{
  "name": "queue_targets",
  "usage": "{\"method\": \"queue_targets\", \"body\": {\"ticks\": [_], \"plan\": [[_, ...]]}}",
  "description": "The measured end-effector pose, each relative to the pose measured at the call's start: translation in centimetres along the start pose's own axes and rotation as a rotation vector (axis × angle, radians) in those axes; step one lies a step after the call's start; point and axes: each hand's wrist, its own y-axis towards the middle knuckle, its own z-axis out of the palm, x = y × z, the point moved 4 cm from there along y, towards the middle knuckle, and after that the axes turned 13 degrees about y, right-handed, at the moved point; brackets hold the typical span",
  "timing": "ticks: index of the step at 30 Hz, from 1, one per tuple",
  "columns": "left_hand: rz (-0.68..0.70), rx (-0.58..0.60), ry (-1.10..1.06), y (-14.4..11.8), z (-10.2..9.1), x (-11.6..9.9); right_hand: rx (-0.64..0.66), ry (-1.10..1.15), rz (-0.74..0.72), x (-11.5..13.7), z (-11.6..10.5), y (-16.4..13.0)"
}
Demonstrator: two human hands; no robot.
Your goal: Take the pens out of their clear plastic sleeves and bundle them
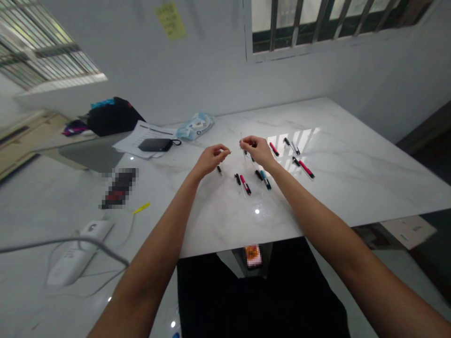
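A white marble-patterned tabletop (352, 159) is stretching away under both arms, with a black bag (114, 115) and a black pouch lying on white papers (155, 144) sitting at its far left side. A white power strip (79, 253) is lying on the floor at the near left. Scattered between and just beyond the hands are small pen parts: a red pen barrel with a black cap (245, 184), a teal pen barrel (265, 180), another red pen barrel (306, 169) and a short black cap (219, 170). The right hand (257, 149) is pinching a thin clear pen tube (242, 142) upright, fingers closed narrowly on it. The left hand (211, 158) is pinching something tiny at its fingertips; what it is cannot be told. The work looks like a pen assembly at the joining step; bringing the two pieces together calls for careful alignment.
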Motion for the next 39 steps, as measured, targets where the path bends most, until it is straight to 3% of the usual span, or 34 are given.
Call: {"method": "queue_targets", "body": {"ticks": [7, 14, 22, 31, 39], "plan": [[-0.035, -0.165, -0.302, -1.9, 1.1, -0.5, 0.12, 0.083, 0.055, -0.1, 1.5, -0.9], [0.018, -0.199, -0.282, -2.8, 1.9, 0.0, 0.191, 0.075, 0.09, -0.5, 2.4, -1.4], [0.037, -0.268, -0.272, -3.3, 1.0, -0.9, 0.222, -0.105, -0.028, 0.7, 2.4, -1.9], [0.072, -0.323, -0.252, -3.6, 0.7, -1.4, 0.227, 0.107, 0.186, 1.0, 3.3, -2.6], [0.084, -0.357, -0.195, -3.9, 0.6, -1.4, 0.205, 0.154, 0.219, 0.6, 3.2, -2.6]]}}
